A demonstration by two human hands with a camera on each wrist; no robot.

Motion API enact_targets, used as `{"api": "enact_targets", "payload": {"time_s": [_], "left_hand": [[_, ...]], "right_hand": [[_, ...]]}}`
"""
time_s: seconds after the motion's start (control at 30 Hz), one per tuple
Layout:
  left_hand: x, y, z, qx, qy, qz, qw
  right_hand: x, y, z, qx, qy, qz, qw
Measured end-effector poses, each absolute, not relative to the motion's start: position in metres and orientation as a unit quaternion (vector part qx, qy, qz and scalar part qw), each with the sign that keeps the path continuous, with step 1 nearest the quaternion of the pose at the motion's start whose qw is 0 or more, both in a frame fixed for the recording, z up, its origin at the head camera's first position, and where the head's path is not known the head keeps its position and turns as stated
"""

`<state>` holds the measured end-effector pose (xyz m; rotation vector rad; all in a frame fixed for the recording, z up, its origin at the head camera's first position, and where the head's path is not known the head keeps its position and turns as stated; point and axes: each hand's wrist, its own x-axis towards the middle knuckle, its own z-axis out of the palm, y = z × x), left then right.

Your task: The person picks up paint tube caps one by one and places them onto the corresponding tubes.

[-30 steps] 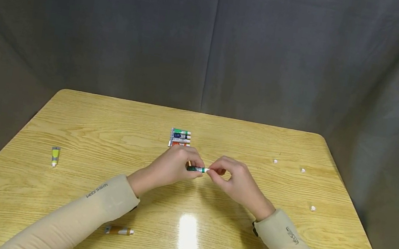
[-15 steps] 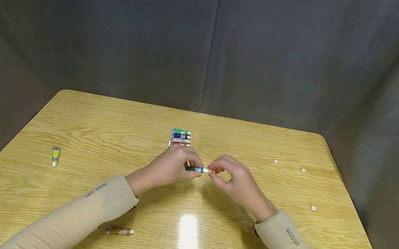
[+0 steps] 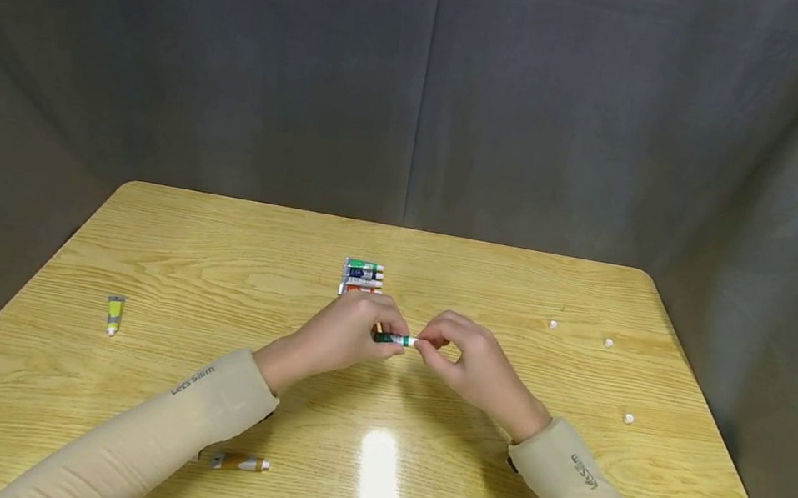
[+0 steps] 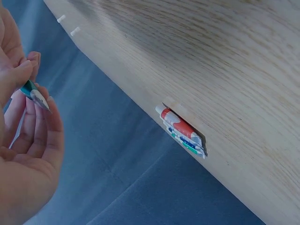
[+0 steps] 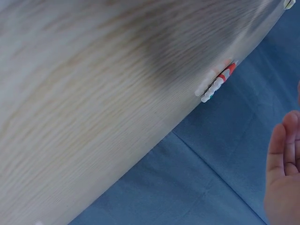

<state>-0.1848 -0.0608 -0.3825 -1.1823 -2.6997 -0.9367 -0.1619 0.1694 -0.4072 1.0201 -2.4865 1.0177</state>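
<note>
Over the middle of the table, my left hand (image 3: 351, 328) holds a dark green paint tube (image 3: 393, 338) level, its white end towards the right. The thumb and index finger of my right hand (image 3: 468, 357) pinch that white end; the fingertips hide part of it. In the left wrist view the tube (image 4: 35, 95) shows between the fingers, its silver-grey end pointing outward. Only part of my right hand (image 5: 285, 171) enters the right wrist view, with the tube out of sight there. Just beyond my left hand lie several paint tubes (image 3: 364, 274) side by side: green, blue, white and red-orange.
A yellow-green tube (image 3: 113, 316) lies at the left. Near the front, a brown-ochre tube (image 3: 240, 463) lies beside my left sleeve (image 3: 195, 416). Small white caps (image 3: 609, 342) are scattered on the right of the wooden table (image 3: 256, 239). A dark curtain (image 3: 278, 73) hangs behind.
My right fingertips moved slightly off the tube's white end half a second ago and are back around it now. Both arms stay almost in place.
</note>
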Motion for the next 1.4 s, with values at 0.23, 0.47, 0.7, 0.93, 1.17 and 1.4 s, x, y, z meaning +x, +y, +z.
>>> {"api": "enact_targets", "payload": {"time_s": [0.23,0.47,0.7,0.93,1.17,1.4], "left_hand": [[-0.1864,-0.0631,-0.3852,-0.384,-0.871,-0.305,0.034],[-0.1866,-0.0636,-0.3883,-0.380,-0.870,-0.311,0.029],[-0.1856,-0.0624,-0.3869,-0.382,-0.871,-0.307,0.028],[-0.1841,-0.0608,-0.3841,-0.391,-0.870,-0.298,0.049],[-0.1829,-0.0587,-0.3817,-0.414,-0.862,-0.273,0.107],[-0.1816,-0.0586,-0.3808,-0.426,-0.860,-0.248,0.130]], "right_hand": [[-0.1617,0.1698,-0.4098,0.352,-0.856,0.348,0.148],[-0.1617,0.1695,-0.4121,0.373,-0.844,0.345,0.169],[-0.1616,0.1677,-0.4102,0.377,-0.844,0.343,0.168],[-0.1616,0.1678,-0.4095,0.373,-0.848,0.344,0.157],[-0.1632,0.1648,-0.4081,0.358,-0.850,0.356,0.152],[-0.1631,0.1641,-0.4096,0.349,-0.853,0.360,0.147]]}}
